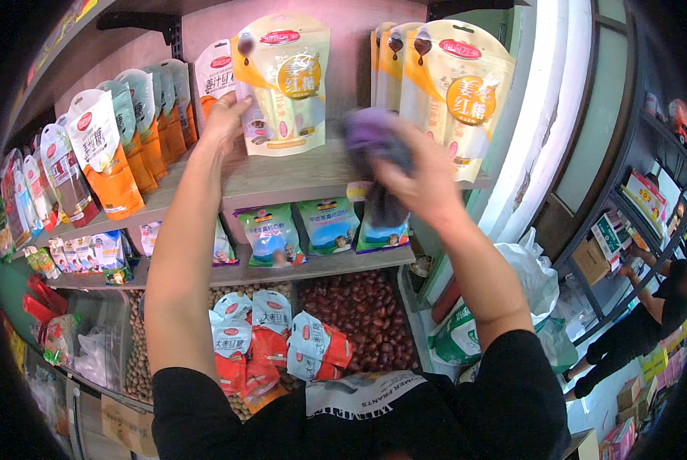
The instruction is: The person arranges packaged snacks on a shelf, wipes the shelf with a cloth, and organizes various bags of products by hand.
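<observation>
My left hand (pixel 227 123) grips the left edge of a cream and yellow stand-up pouch (pixel 289 109), thumb in front. The pouch is upright on the wooden shelf (pixel 297 178) or just above it; I cannot tell which. A white and orange pouch (pixel 212 72) is partly hidden behind that hand. Blurred by motion, my right hand (pixel 415 172) holds a crumpled purple and dark grey cloth (pixel 378 138) over the shelf. Part of the cloth hangs below the shelf's front edge. To its right stands a row of matching cream pouches (pixel 464 98), their lower part overlapped by my hand.
White and orange pouches (pixel 105 152) line the shelf's left side. Green and blue bags (pixel 271 236) stand on the lower shelf. Below, red and white pouches (pixel 269 328) lie over bins of walnuts and dark red dates (pixel 355 316). A person (pixel 642 310) stands by a rack at right.
</observation>
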